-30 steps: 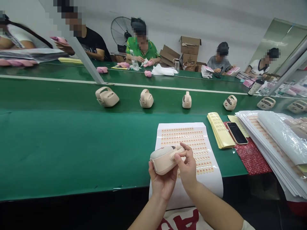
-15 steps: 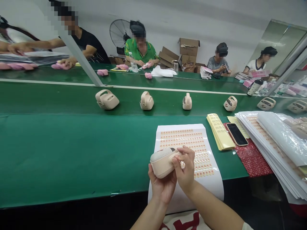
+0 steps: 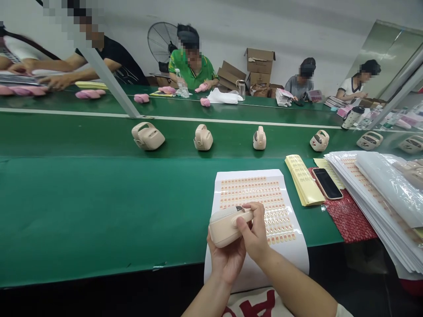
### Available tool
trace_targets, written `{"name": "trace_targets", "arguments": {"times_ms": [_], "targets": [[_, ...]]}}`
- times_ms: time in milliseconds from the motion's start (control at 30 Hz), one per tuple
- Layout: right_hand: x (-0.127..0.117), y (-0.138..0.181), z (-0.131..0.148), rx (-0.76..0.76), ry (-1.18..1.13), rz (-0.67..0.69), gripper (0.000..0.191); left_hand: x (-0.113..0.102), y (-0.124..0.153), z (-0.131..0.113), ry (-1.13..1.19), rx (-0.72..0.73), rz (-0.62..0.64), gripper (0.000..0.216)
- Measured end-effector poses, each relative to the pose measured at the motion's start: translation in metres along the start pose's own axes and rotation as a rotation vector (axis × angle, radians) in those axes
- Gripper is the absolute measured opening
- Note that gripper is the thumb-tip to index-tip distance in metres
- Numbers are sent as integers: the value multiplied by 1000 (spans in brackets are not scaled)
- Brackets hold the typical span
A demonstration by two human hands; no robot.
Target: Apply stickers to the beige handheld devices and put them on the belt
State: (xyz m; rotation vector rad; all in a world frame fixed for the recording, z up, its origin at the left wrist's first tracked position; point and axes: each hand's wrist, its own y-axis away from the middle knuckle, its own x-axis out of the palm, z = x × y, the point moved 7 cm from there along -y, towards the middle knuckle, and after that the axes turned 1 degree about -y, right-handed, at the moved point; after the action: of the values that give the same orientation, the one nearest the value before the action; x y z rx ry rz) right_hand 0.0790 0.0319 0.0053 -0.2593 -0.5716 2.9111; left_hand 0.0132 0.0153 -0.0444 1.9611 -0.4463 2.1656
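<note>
A cream portable speaker with a carry handle and a grey mesh face is held above the sticker sheet. My left hand cups it from below and the left side. My right hand grips its handle end, the thumb pressed on the side by the handle's joint and the fingers curled over the top. Under both hands, the white sheet carries rows of small orange-and-gold oval stickers and droops over the table's front edge.
Similar speakers stand in a spaced row on the green surface beyond. To my right lie yellow sticker strips, a phone, red bubble wrap and stacked sheets. Co-workers sit across, behind a slanted metal post.
My right thumb has come down onto the speaker's side near the handle joint, and the fingers have closed round the handle. The speaker has turned slightly. Across the table, a co-worker's hand has left a pink item.
</note>
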Motion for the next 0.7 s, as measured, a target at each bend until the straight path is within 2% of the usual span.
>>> {"name": "trace_targets", "arguments": {"times_ms": [167, 433, 567, 700], "targets": [[-3, -2, -15, 110, -51, -15, 17, -2, 1, 0, -10, 1, 7, 65], [-8, -7, -12, 91, -61, 167, 27, -9, 4, -5, -47, 3, 5, 56], [-12, -6, 8, -101, 32, 230, 25, -11, 5, -6, -44, 15, -31, 57], [-15, -4, 32, -407, 291, 268, 19, -10, 5, -11, -56, 55, -63, 53]]}}
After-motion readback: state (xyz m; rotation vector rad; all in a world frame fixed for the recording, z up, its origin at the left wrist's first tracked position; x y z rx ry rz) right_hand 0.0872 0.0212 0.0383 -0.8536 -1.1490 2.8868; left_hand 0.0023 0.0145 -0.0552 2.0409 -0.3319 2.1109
